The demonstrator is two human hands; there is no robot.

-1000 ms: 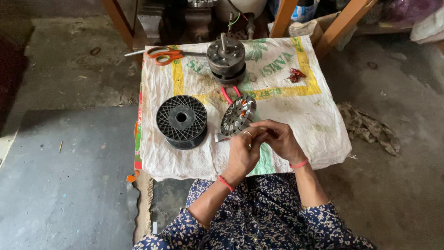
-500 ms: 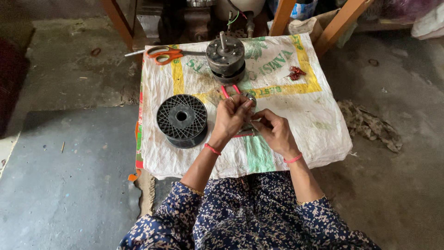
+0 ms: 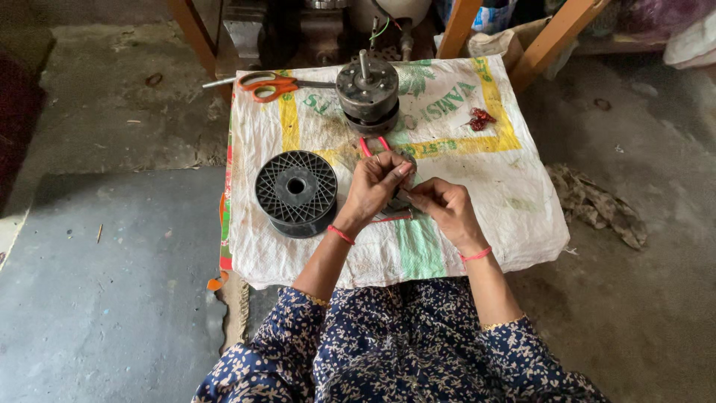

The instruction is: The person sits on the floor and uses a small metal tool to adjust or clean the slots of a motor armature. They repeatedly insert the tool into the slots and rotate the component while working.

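While both hands meet over the white sack [image 3: 507,194], I see my left hand [image 3: 373,186] closed on the small metal part [image 3: 403,200], right hand [image 3: 444,205] pinching its edge. It looks rigid, heavy; grip the rim.

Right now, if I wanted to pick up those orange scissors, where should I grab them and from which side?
Probably grip the orange scissors by their looped handles, coming from above: they lie flat on the woven sack, handles toward the motor, blades pointing off its far-left corner.
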